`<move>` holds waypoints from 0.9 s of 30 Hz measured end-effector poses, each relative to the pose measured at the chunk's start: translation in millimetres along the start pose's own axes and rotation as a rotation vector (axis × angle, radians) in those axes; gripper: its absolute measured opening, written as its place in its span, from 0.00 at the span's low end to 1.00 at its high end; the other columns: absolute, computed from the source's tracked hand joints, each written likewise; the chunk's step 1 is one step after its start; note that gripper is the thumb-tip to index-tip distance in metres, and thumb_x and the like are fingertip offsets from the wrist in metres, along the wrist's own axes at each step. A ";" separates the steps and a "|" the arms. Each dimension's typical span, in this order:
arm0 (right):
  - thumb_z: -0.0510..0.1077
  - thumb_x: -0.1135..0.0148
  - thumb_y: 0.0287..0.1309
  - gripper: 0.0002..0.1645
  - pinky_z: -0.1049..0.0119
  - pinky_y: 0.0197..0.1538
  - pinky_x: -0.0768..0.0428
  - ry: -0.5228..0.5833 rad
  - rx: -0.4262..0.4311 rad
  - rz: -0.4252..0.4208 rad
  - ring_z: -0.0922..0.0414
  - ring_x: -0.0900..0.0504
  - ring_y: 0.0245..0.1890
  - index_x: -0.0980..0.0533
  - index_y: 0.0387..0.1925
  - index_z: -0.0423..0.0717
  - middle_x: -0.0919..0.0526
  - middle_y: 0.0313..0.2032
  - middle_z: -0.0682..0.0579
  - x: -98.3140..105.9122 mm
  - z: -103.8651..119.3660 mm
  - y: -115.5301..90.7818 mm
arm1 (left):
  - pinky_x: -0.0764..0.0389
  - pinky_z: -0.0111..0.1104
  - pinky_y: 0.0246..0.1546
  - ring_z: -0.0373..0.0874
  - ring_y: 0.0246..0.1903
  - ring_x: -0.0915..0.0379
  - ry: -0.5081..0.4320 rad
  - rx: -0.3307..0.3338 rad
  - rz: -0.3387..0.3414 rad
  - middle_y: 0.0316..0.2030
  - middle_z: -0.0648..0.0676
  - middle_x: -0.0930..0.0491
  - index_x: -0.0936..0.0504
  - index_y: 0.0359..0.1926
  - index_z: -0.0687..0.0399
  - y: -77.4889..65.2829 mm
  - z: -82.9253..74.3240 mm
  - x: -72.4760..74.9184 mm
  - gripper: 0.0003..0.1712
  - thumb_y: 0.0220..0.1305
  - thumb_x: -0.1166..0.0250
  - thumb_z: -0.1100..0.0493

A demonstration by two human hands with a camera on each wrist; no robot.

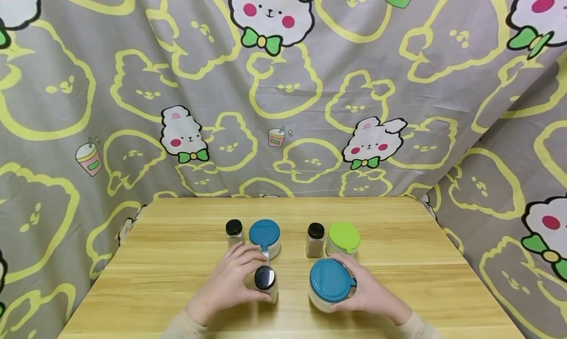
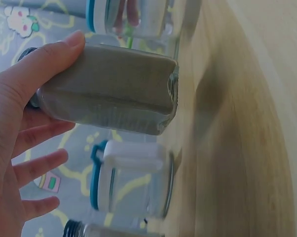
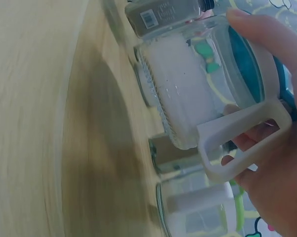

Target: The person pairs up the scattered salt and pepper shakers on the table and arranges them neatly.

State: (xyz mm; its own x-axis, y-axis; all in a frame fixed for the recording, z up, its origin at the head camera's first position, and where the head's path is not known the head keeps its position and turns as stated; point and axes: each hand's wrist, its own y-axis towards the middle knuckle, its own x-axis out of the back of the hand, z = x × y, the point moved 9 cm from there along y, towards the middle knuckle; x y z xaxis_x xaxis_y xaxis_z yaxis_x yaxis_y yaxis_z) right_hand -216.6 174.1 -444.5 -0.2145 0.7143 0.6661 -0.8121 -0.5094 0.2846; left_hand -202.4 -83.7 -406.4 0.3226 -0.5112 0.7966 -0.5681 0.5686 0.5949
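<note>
My left hand [image 1: 230,282] grips a square glass spice bottle [image 2: 109,86] with a black cap and grey-brown powder inside. In the left wrist view its base hangs just off the table, and the other fingers spread away from it. My right hand [image 1: 374,294] holds a glass jar [image 3: 183,89] with a blue lid [image 1: 330,280], a white handle and white grains inside. That jar is tilted, its base apart from the table in the right wrist view. Behind the left hand stands another blue-lidded jar [image 1: 265,234]; a green-lidded jar [image 1: 343,236] stands behind the right.
A black-capped bottle [image 1: 234,231] stands left of the rear blue-lidded jar. Another black-capped bottle [image 1: 315,243] is beside the green-lidded jar. All are on a wooden table [image 1: 177,240], with a patterned grey curtain [image 1: 301,98] along its back and sides.
</note>
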 end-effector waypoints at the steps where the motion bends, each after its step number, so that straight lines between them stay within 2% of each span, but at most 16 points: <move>1: 0.59 0.17 0.32 0.59 0.61 0.57 0.22 0.000 0.000 0.001 0.61 0.27 0.58 0.38 0.68 0.57 0.27 0.63 0.48 1.3 -0.8 -0.9 | 0.32 0.56 0.62 0.49 0.58 0.26 0.008 -0.006 -0.004 0.48 0.42 0.18 0.15 0.43 0.45 1.2 -1.7 -0.8 0.40 0.31 0.26 0.26; 5: 0.59 0.17 0.32 0.59 0.62 0.57 0.23 -0.007 -0.022 0.006 0.62 0.27 0.59 0.37 0.68 0.57 0.27 0.63 0.45 8.2 -4.9 -4.9 | 0.29 0.55 0.61 0.47 0.58 0.26 0.018 -0.023 -0.011 0.47 0.40 0.18 0.15 0.42 0.44 7.1 -8.3 -4.7 0.40 0.30 0.26 0.26; 9: 0.58 0.17 0.32 0.59 0.63 0.55 0.23 -0.008 -0.044 0.011 0.63 0.26 0.58 0.37 0.68 0.58 0.27 0.63 0.47 16.4 -9.3 -10.4 | 0.29 0.55 0.61 0.46 0.57 0.26 0.005 -0.046 -0.016 0.47 0.41 0.17 0.15 0.42 0.45 13.9 -15.8 -9.9 0.40 0.29 0.25 0.27; 14: 0.57 0.16 0.30 0.61 0.64 0.56 0.23 -0.036 -0.042 -0.003 0.66 0.27 0.57 0.36 0.68 0.48 0.26 0.61 0.49 27.0 -14.0 -17.8 | 0.28 0.55 0.61 0.46 0.57 0.26 -0.001 -0.072 -0.025 0.47 0.42 0.17 0.15 0.42 0.45 21.8 -25.3 -16.2 0.40 0.30 0.24 0.27; 18: 0.55 0.16 0.31 0.61 0.66 0.56 0.24 -0.033 -0.022 -0.005 0.68 0.28 0.58 0.36 0.67 0.44 0.26 0.61 0.48 33.8 -15.8 -22.3 | 0.28 0.54 0.61 0.45 0.58 0.27 0.003 -0.088 -0.026 0.46 0.42 0.17 0.16 0.42 0.45 27.8 -31.4 -21.3 0.40 0.30 0.25 0.26; 22: 0.52 0.16 0.33 0.59 0.67 0.55 0.24 -0.007 -0.008 0.006 0.69 0.28 0.58 0.36 0.68 0.43 0.26 0.61 0.48 39.2 -18.4 -26.9 | 0.29 0.54 0.62 0.46 0.58 0.26 -0.007 -0.092 -0.007 0.47 0.41 0.18 0.16 0.42 0.44 34.4 -36.6 -28.1 0.39 0.31 0.25 0.25; 27: 0.51 0.16 0.32 0.59 0.68 0.53 0.24 -0.024 -0.039 -0.012 0.71 0.28 0.57 0.36 0.68 0.46 0.26 0.61 0.45 49.4 -27.9 -34.2 | 0.31 0.53 0.64 0.46 0.58 0.27 -0.024 -0.098 0.023 0.48 0.42 0.18 0.17 0.44 0.44 43.4 -45.0 -37.3 0.40 0.33 0.26 0.26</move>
State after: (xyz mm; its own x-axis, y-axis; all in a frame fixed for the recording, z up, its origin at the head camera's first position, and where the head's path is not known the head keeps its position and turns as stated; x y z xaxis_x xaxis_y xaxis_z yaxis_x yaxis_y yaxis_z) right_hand -214.6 240.2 -440.5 -0.1920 0.7082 0.6794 -0.8352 -0.4815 0.2658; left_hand -205.0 -10.9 -405.5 0.2915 -0.5114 0.8084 -0.4981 0.6403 0.5847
